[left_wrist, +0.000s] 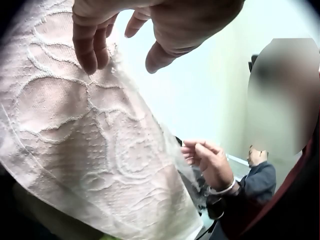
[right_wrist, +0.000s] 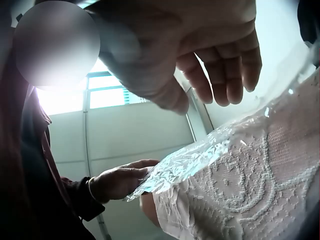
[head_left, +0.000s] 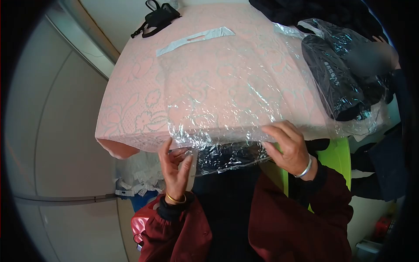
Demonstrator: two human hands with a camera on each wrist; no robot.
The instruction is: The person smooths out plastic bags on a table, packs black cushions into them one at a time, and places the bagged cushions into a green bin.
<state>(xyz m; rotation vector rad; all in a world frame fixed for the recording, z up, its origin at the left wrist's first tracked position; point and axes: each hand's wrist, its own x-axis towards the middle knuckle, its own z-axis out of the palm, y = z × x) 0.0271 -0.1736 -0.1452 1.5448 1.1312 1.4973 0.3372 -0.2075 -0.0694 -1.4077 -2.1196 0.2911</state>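
A clear plastic bag [head_left: 218, 96] with a white handle strip [head_left: 196, 40] lies flat over the pink lace-covered table [head_left: 131, 100], its near end hanging past the front edge. At that edge the left hand [head_left: 176, 170] is by the bag's left corner, thumb and fingers apart. My right hand [head_left: 288, 148] is at the bag's right side, fingers loosely bent over the plastic, thumb apart from them. In the left wrist view the left hand [left_wrist: 150, 25] hangs above the lace cloth [left_wrist: 100, 125]. The right wrist view shows the right hand [right_wrist: 185, 55] above the crinkled plastic [right_wrist: 195, 155].
Dark items in clear plastic [head_left: 334, 83] lie at the table's right, where another person's hand [head_left: 386, 50] reaches. A black strapped pouch [head_left: 159, 18] sits at the back left. Below the table are a green chair [head_left: 338, 161] and a heap of clear plastic [head_left: 146, 172].
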